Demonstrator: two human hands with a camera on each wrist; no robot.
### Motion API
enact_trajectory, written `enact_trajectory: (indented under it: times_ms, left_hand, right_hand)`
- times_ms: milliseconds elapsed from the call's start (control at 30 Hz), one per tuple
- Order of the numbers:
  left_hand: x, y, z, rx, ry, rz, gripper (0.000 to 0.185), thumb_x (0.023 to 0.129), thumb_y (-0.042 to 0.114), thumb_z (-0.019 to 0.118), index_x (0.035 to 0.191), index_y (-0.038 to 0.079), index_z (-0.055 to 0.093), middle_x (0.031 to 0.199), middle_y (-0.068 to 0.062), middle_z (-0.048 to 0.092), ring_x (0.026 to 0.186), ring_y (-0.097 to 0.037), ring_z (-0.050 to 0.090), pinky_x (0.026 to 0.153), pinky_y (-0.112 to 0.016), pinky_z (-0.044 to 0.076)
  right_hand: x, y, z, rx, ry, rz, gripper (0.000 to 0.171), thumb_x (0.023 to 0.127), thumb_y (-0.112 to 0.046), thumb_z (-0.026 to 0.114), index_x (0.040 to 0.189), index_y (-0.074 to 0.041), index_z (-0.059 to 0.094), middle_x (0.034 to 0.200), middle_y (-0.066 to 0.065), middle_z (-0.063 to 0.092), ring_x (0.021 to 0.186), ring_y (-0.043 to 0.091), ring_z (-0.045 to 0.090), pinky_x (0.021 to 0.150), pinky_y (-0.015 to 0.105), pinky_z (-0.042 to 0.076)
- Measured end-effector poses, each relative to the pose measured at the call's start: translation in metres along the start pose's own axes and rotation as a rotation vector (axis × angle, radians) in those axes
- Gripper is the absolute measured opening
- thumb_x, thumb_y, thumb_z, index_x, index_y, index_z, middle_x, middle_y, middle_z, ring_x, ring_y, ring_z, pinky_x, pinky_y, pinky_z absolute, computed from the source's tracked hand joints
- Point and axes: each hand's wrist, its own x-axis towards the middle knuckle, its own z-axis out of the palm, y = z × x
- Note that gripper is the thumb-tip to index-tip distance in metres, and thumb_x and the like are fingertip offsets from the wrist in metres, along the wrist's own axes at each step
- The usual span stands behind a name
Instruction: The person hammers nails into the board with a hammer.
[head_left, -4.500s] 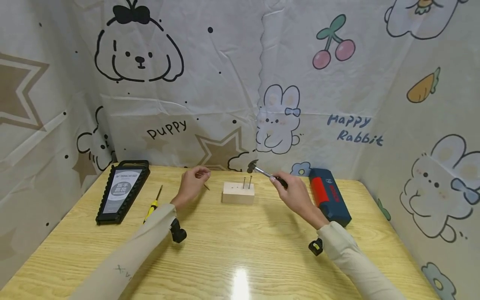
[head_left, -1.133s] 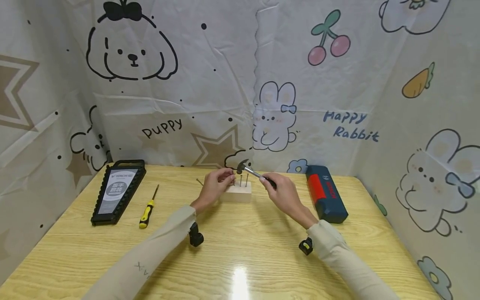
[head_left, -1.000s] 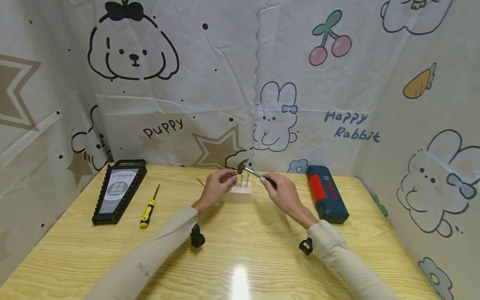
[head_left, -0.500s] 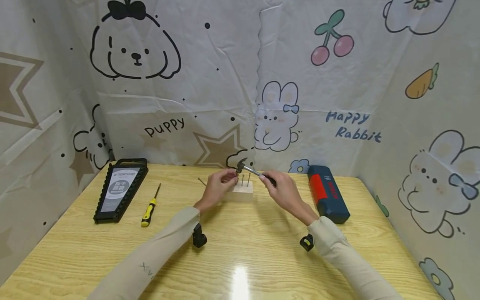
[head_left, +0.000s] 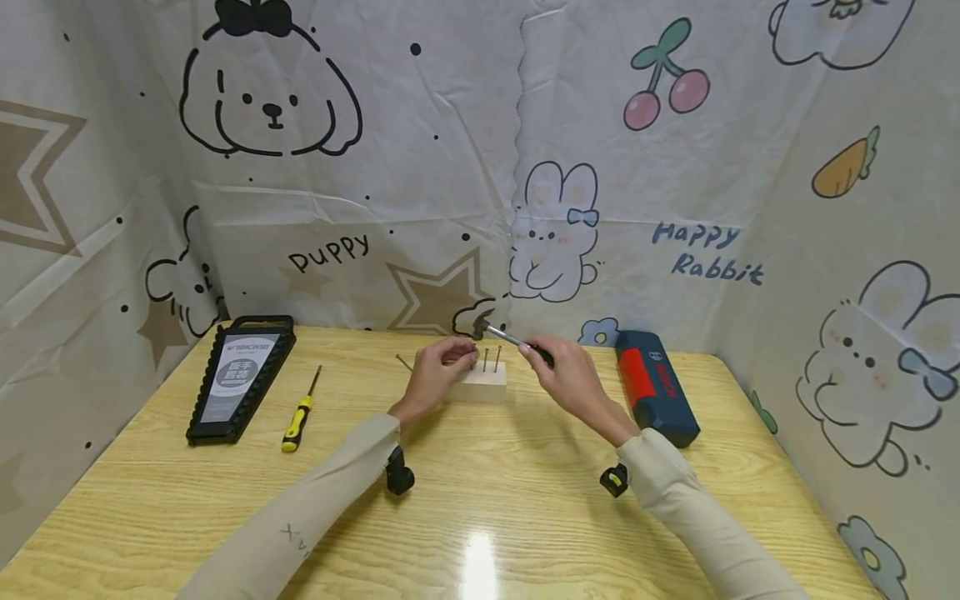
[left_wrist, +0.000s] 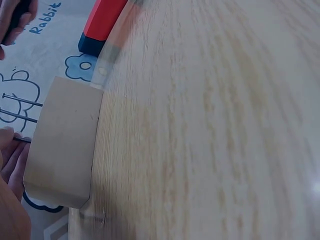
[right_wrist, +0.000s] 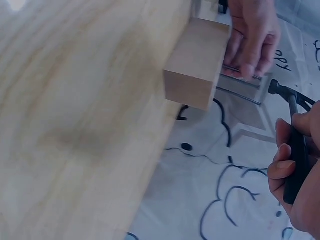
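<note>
A pale wooden block (head_left: 481, 392) sits on the table, two nails (head_left: 491, 361) standing upright in its top. My left hand (head_left: 437, 374) is at the block's left part and pinches a third nail (left_wrist: 22, 139), its point at the top face beside the other two. In my right hand (head_left: 567, 377) is a small claw hammer (right_wrist: 295, 135), gripped by its black handle. The hammer's head (head_left: 480, 326) hovers just above the left fingertips, over the pinched nail. Behind the left hand another nail (head_left: 403, 362) lies on the table, partly hidden.
A yellow-and-black screwdriver (head_left: 297, 423) lies left of the left forearm. Beyond it is a black tool rack (head_left: 240, 379) with a white label. A dark blue and red Bosch case (head_left: 657, 389) stands right of the right hand. A printed cloth (head_left: 420, 167) hangs behind the table.
Over these seconds my left hand has moved right from the table to the block, bringing a nail. The hammer has shifted left above it, its head rising slightly in the last half second.
</note>
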Motion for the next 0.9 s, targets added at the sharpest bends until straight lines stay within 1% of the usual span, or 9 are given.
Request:
enact_trajectory:
  times_ms: [133,200,300,367,500,567,600,733,900]
  left_hand:
    - [-0.001,0.001,0.000,-0.004,-0.007,-0.005,0.017,0.099,0.007,0.073,0.113,-0.003,0.074,0.107,-0.016,0.077,0.096,-0.030,0.075,0.085,-0.020,0.059]
    - [-0.001,0.001,0.000,-0.005,-0.010,-0.008,0.018,0.099,0.007,0.073,0.114,-0.003,0.074,0.108,-0.015,0.077,0.097,-0.029,0.075,0.085,-0.021,0.059]
    - [-0.002,0.002,-0.001,-0.008,-0.010,0.001,0.018,0.099,0.007,0.073,0.114,-0.003,0.074,0.108,-0.016,0.077,0.097,-0.030,0.075,0.085,-0.022,0.060]
    - [-0.002,0.002,-0.002,-0.011,-0.008,0.006,0.018,0.099,0.006,0.073,0.114,-0.003,0.074,0.107,-0.016,0.077,0.097,-0.031,0.075,0.085,-0.022,0.060]
    - [-0.002,0.001,0.000,-0.019,0.000,0.007,0.017,0.098,0.005,0.074,0.113,-0.003,0.075,0.107,-0.017,0.078,0.096,-0.031,0.075,0.084,-0.020,0.059]
    - [-0.002,0.001,0.000,-0.021,0.002,0.001,0.017,0.097,0.006,0.074,0.112,-0.002,0.075,0.107,-0.017,0.078,0.095,-0.030,0.075,0.083,-0.019,0.059]
    - [-0.002,0.001,0.001,-0.020,0.002,-0.002,0.016,0.097,0.006,0.075,0.112,-0.002,0.076,0.107,-0.017,0.078,0.096,-0.030,0.075,0.084,-0.019,0.059]
    - [-0.003,0.002,0.001,-0.025,0.006,-0.007,0.016,0.098,0.006,0.074,0.111,-0.002,0.075,0.108,-0.017,0.078,0.097,-0.030,0.075,0.085,-0.019,0.059]
    - [-0.004,0.002,0.000,-0.043,0.011,0.005,0.018,0.096,0.002,0.075,0.113,-0.004,0.075,0.108,-0.019,0.077,0.098,-0.033,0.075,0.085,-0.020,0.060]
  right_hand:
    - [0.008,-0.006,-0.014,0.028,0.056,-0.036,0.019,0.106,-0.018,0.066,0.104,-0.003,0.076,0.073,0.002,0.060,0.060,0.014,0.049,0.055,0.029,0.041]
    - [0.012,-0.010,-0.020,0.057,0.107,-0.054,0.018,0.106,-0.017,0.065,0.105,-0.003,0.075,0.073,0.003,0.060,0.059,0.015,0.048,0.054,0.029,0.040]
    - [0.013,-0.012,-0.019,0.112,0.170,-0.062,0.016,0.107,-0.016,0.063,0.103,-0.003,0.072,0.074,0.004,0.059,0.059,0.015,0.047,0.054,0.029,0.039]
    - [0.010,-0.012,-0.013,0.120,0.142,-0.050,0.016,0.107,-0.016,0.063,0.103,-0.002,0.071,0.074,0.004,0.058,0.060,0.015,0.047,0.054,0.029,0.039]
    - [-0.002,-0.007,0.001,0.033,-0.065,0.013,0.018,0.108,-0.017,0.060,0.101,-0.005,0.072,0.072,-0.001,0.055,0.060,0.011,0.045,0.055,0.026,0.039]
    - [-0.005,-0.003,0.003,-0.030,-0.117,0.033,0.018,0.108,-0.018,0.062,0.100,-0.007,0.074,0.071,-0.003,0.054,0.060,0.010,0.045,0.056,0.027,0.038]
    - [-0.006,-0.002,0.004,-0.042,-0.120,0.040,0.018,0.107,-0.018,0.062,0.099,-0.008,0.074,0.071,-0.003,0.055,0.060,0.011,0.045,0.056,0.028,0.038]
    - [-0.005,0.000,0.000,-0.050,-0.070,0.033,0.018,0.106,-0.020,0.064,0.098,-0.008,0.075,0.071,-0.001,0.057,0.061,0.015,0.047,0.056,0.032,0.039]
    - [-0.005,0.001,0.001,-0.034,-0.099,0.022,0.019,0.107,-0.021,0.064,0.102,-0.008,0.076,0.074,-0.001,0.059,0.062,0.013,0.048,0.057,0.030,0.041]
